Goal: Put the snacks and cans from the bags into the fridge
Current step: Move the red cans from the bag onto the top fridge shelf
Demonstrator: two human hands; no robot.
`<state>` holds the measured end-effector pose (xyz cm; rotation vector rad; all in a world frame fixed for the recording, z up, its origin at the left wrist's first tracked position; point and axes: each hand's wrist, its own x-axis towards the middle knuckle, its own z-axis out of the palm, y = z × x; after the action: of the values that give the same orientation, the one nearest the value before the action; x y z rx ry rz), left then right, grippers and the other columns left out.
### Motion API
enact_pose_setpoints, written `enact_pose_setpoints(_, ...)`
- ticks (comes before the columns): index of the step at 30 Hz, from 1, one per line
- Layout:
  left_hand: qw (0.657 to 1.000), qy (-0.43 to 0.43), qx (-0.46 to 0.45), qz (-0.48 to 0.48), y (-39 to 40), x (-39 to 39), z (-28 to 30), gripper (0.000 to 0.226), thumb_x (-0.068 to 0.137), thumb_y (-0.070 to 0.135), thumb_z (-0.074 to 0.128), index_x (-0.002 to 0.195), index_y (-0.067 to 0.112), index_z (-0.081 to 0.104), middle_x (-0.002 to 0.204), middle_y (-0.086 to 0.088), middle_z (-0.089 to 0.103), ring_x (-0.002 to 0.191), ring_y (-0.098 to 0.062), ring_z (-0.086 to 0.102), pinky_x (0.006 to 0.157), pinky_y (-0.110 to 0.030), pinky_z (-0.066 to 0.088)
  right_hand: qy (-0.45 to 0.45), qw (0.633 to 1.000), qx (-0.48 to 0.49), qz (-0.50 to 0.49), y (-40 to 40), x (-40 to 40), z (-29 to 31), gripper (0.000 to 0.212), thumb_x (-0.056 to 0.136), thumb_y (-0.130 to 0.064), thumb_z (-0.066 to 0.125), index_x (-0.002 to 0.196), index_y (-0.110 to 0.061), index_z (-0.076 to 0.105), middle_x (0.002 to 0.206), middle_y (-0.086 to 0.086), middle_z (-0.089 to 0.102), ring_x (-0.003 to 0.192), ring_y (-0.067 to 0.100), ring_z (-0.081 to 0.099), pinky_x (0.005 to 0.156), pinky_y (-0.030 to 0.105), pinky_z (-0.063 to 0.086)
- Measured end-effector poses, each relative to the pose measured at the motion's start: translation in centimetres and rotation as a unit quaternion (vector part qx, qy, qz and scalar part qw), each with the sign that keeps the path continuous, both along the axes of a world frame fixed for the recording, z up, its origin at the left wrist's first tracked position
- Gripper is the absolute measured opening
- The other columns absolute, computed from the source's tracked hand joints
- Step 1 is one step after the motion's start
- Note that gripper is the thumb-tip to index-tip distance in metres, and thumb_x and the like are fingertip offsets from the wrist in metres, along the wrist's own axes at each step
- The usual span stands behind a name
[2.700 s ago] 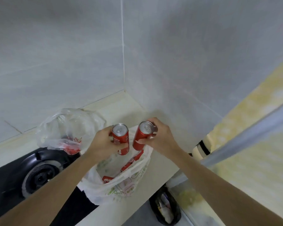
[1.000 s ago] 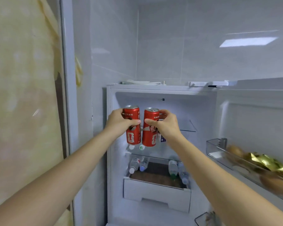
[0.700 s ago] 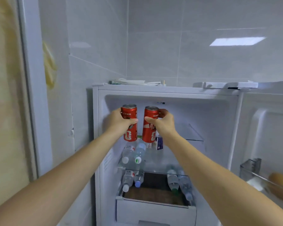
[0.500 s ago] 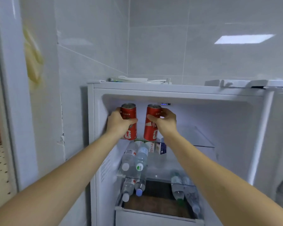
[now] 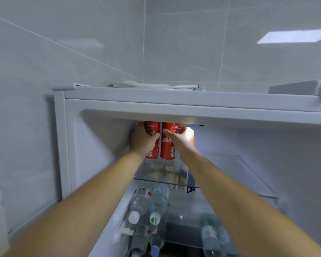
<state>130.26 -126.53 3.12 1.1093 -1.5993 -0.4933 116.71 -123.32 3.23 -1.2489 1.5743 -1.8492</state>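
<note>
Cans now sit deeper inside the fridge (image 5: 174, 104) than half a second ago, when their silver tops showed below the ceiling; those tops are hidden behind the fridge's upper front edge, and the view has moved closer and lower; the left can (image 5: 152, 130) is gripped by the left hand (image 5: 143, 141), fingers curled round its side; the right can (image 5: 168, 147) is gripped by the right hand (image 5: 182, 140), thumb across its front; both stand upright, just beside each other with a thin gap between, above the top glass shelf (image 5: 230, 169); I cannot tell whether their bases touch it. Room is tight overhead, the cans close under the ceiling by the lit panel (image 5: 195, 124); the shelf to the right of the hands is bare; the left wall of the fridge stands near the left hand. Both cans are red with white lettering, slim and tall. Below, a carton (image 5: 190, 182) shows through the glass, and water bottles (image 5: 148, 204) lie on their sides, caps toward the camera; a white cable (image 5: 152, 85) rests on top of the fridge.
</note>
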Motion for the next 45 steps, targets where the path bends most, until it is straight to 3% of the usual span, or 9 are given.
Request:
enact_pose_setpoints(5,0.999,-0.024,0.027,0.033,-4.3,-2.0,0.4,0.055,0.084,0.040,0.080,0.130,0.015,0.061,0.126,-0.007,0.070,0.117,-0.029,0.068,0.095,-0.038,0.054,0.046,0.998,0.032,-0.039,-4.7,-1.3,-0.1,0.045,0.067,-0.055,0.085,0.093,-0.022,0.070,0.093,-0.002,0.075,0.088,0.022,0.073,0.088,0.043,0.062)
enact_pose_setpoints(9,0.996,-0.063,0.029,0.061,-6.7,-3.3,0.7,0.056,0.086,0.041,0.079,0.131,0.014,0.059,0.130,-0.009,0.067,0.119,-0.032,0.065,0.094,-0.041,0.054,0.103,0.991,0.064,-0.049,-6.6,-2.0,0.3,0.029,0.084,-0.046,0.081,0.088,-0.026,0.061,0.098,-0.001,0.067,0.093,0.021,0.063,0.079,0.030,0.049)
enact_pose_setpoints(14,0.992,-0.089,0.023,0.091,-8.4,-4.3,0.5,0.055,0.090,0.043,0.073,0.131,0.008,0.059,0.135,-0.014,0.064,0.125,-0.035,0.060,0.092,-0.038,0.049,0.128,0.987,0.074,-0.062,-8.2,-2.5,0.2,0.025,0.088,-0.041,0.079,0.096,-0.025,0.061,0.099,0.001,0.063,0.092,0.022,0.058,0.045,0.017,0.030)
enact_pose_setpoints(18,0.991,-0.095,0.016,0.096,-9.4,-4.9,0.0,0.050,0.091,0.043,0.072,0.126,0.008,0.063,0.131,-0.015,0.066,0.124,-0.036,0.061,0.090,-0.038,0.049,0.151,0.985,0.052,-0.072,-9.5,-2.8,-0.5,0.036,0.084,-0.040,0.082,0.113,-0.021,0.069,0.115,0.006,0.073,0.110,0.030,0.067,0.065,0.024,0.044)
enact_pose_setpoints(24,0.989,-0.116,0.011,0.096,-10.0,-5.1,-0.3,0.040,0.096,0.041,0.066,0.118,0.008,0.063,0.123,-0.014,0.068,0.115,-0.036,0.064,0.082,-0.037,0.048,0.144,0.986,0.045,-0.068,-9.2,-2.6,-0.6,0.026,0.085,-0.035,0.082,0.103,-0.021,0.070,0.115,0.007,0.073,0.111,0.031,0.066,0.078,0.029,0.043)
enact_pose_setpoints(32,0.981,-0.177,-0.006,0.083,-3.7,-1.4,-0.2,0.059,0.089,0.036,0.072,0.135,0.006,0.050,0.131,-0.017,0.061,0.122,-0.037,0.059,0.091,-0.041,0.051,0.194,0.972,0.094,-0.089,-2.5,-0.2,-1.1,0.060,0.083,-0.049,0.076,0.124,-0.011,0.055,0.125,0.013,0.060,0.121,0.033,0.058,0.098,0.048,0.054)
enact_pose_setpoints(36,0.972,-0.229,0.011,0.047,2.0,2.2,-1.2,0.042,0.092,0.040,0.064,0.117,0.007,0.057,0.117,-0.016,0.067,0.105,-0.035,0.065,0.084,-0.040,0.055,0.222,0.966,0.114,-0.065,4.0,1.1,-2.1,0.062,0.087,-0.047,0.077,0.133,-0.012,0.054,0.131,0.009,0.062,0.119,0.026,0.060,0.098,0.043,0.053)
enact_pose_setpoints(40,0.972,-0.236,0.004,-0.015,8.8,5.3,-2.8,0.050,0.094,0.038,0.066,0.135,0.015,0.052,0.131,-0.011,0.060,0.115,-0.030,0.062,0.093,-0.038,0.053,0.246,0.964,0.086,-0.044,11.1,3.8,-2.6,0.054,0.093,-0.045,0.073,0.136,-0.017,0.057,0.131,0.005,0.065,0.106,0.019,0.061,0.093,0.037,0.054)
enact_pose_setpoints(45,0.960,-0.270,-0.076,-0.003,19.1,9.7,-3.5,0.058,0.098,0.037,0.059,0.151,0.018,0.043,0.145,-0.006,0.052,0.126,-0.028,0.057,0.103,-0.047,0.050,0.378,0.925,0.047,-0.013,19.3,7.4,-4.9,0.049,0.098,-0.049,0.063,0.135,-0.017,0.060,0.132,0.006,0.064,0.123,0.026,0.057,0.097,0.042,0.051)
